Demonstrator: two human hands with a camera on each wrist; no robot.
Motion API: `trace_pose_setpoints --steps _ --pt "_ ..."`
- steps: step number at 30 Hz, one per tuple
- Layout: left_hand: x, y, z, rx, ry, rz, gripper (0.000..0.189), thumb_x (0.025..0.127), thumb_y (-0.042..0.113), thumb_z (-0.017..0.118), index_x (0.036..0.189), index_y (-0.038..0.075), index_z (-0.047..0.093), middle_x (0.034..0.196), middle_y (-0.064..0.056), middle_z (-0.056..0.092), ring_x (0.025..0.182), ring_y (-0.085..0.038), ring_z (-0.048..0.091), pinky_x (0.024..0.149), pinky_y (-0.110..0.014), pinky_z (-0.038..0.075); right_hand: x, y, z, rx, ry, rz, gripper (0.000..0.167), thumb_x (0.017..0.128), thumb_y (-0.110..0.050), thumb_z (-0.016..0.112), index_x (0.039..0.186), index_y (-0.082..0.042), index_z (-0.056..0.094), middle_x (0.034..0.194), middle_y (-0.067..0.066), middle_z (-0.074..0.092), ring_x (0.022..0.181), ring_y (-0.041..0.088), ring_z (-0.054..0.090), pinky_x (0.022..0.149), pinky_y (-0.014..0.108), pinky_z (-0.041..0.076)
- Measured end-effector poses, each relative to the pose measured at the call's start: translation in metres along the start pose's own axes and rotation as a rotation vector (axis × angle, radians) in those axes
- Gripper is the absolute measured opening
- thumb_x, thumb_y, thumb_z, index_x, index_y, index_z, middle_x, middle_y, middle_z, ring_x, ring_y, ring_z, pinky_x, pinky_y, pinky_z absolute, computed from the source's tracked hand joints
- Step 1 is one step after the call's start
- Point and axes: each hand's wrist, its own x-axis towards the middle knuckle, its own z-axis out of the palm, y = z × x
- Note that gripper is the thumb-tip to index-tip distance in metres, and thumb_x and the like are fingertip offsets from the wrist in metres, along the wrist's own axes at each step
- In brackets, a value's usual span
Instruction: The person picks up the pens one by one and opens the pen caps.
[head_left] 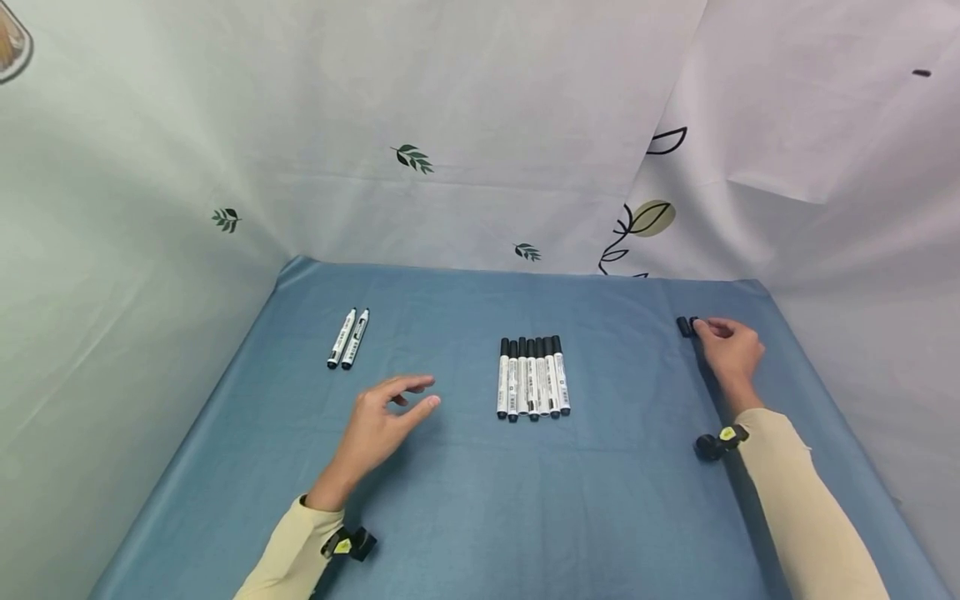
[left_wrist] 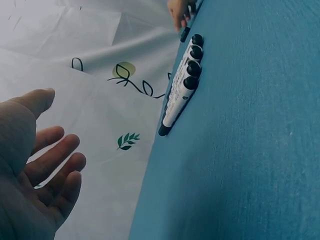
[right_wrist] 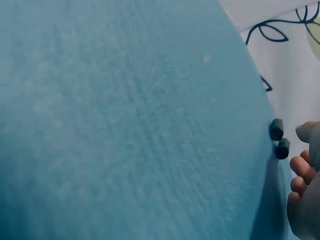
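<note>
Two black caps (right_wrist: 276, 129) sit on blue cloth (head_left: 450, 508) before leaf-printed hangings (head_left: 487, 108).

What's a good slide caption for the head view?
Seven capped markers lie on blue cloth between left hand and right hand, two uncapped markers at left, two black caps at right.

Head view looks down; wrist views skim blue cloth (head_left: 480, 508).

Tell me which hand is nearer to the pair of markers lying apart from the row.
Left. The left hand is on the near side of the pair of markers, slightly right; the right hand is far right, by the black caps.
</note>
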Motion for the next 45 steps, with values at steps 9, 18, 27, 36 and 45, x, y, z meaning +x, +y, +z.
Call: trace_pose_setpoints --steps 9,18,27,36,45 --pt "0.017 0.0 0.004 -0.005 0.004 0.017 0.033 0.094 0.023 0.077 0.125 0.012 0.073 0.118 -0.001 0.074 0.105 -0.016 0.067 0.084 -0.039 0.056 -0.03 -0.031 -0.015 0.041 0.021 -0.271 0.044 0.097 -0.038 0.07 0.124 -0.002 0.073 0.109 0.02 0.074 0.088 0.018 0.064 0.072 0.022 0.041" --pt "0.025 0.004 0.009 0.024 -0.025 0.032 0.034 0.096 0.025 0.074 0.127 0.011 0.072 0.12 -0.003 0.074 0.106 -0.017 0.068 0.085 -0.04 0.056 -0.077 -0.06 -0.017 0.045 -0.046 -0.509 0.039 0.094 -0.031 0.075 0.122 -0.004 0.074 0.109 0.016 0.073 0.097 0.03 0.068 0.074 0.009 0.039" --pt "0.028 0.004 0.021 0.035 -0.048 0.03 0.032 0.096 0.024 0.075 0.124 0.009 0.074 0.117 -0.005 0.075 0.103 -0.019 0.07 0.083 -0.04 0.058 -0.128 -0.08 -0.01 0.033 -0.147 -0.653 0.038 0.09 -0.024 0.08 0.121 -0.004 0.074 0.107 0.013 0.072 0.093 0.027 0.067 0.075 0.047 0.056" --pt "0.034 0.005 0.046 0.031 -0.137 -0.02 0.033 0.097 0.026 0.073 0.124 0.007 0.073 0.116 -0.005 0.075 0.102 -0.019 0.07 0.085 -0.038 0.058 -0.16 -0.09 -0.003 0.053 -0.171 -0.751 0.036 0.084 -0.02 0.085 0.115 -0.004 0.076 0.103 0.01 0.075 0.091 0.024 0.068 0.07 0.045 0.059" --pt "0.047 0.008 0.076 0.068 -0.16 -0.073 0.044 0.094 0.035 0.076 0.128 0.007 0.072 0.112 -0.005 0.076 0.098 -0.02 0.072 0.082 -0.04 0.058 -0.181 -0.093 -0.001 0.091 -0.197 -0.8 0.035 0.082 -0.018 0.087 0.113 -0.008 0.078 0.102 0.005 0.075 0.09 0.02 0.068 0.067 0.042 0.058"
